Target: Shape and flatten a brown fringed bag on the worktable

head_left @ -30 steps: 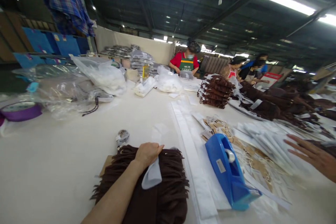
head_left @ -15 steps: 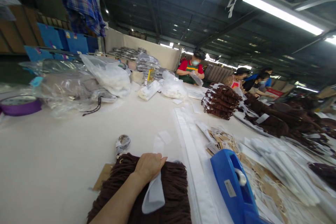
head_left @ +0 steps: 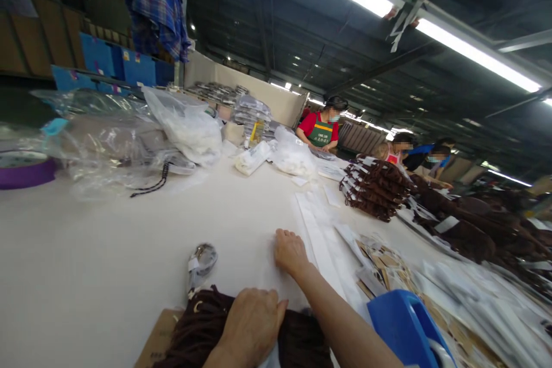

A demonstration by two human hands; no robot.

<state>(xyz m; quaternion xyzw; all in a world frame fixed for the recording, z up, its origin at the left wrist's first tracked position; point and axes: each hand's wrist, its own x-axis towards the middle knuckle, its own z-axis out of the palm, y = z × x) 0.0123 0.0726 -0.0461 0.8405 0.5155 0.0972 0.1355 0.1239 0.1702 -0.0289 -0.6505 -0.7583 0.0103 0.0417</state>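
A dark brown fringed piece [head_left: 194,328] with a gold-coloured eyelet lies at the bottom of the view, partly cut off. My left hand [head_left: 254,316] is closed on top of it, gripping a white strip [head_left: 271,358] whose end shows below the hand. Farther forward, my right hand [head_left: 293,250] is down at the tabletop with its fingers curled in; whatever they hold is hidden. A brown card [head_left: 159,336] sticks out from under the piece's left side. Just beyond it lies a small coiled item [head_left: 202,259] in clear wrapping.
A blue tape dispenser [head_left: 403,322] stands right of my forearm. Brown cardboard tags [head_left: 390,267] and plastic sleeves lie behind it. Farther back is a brown fringed stack [head_left: 375,187]. Plastic bags [head_left: 181,123] and purple tape [head_left: 28,175] are at left. Co-workers [head_left: 323,126] work across the table.
My right hand has come into view and reached forward to the table. My left hand still grips the strip and sits lower in view. The white scraps ahead of it no longer show.
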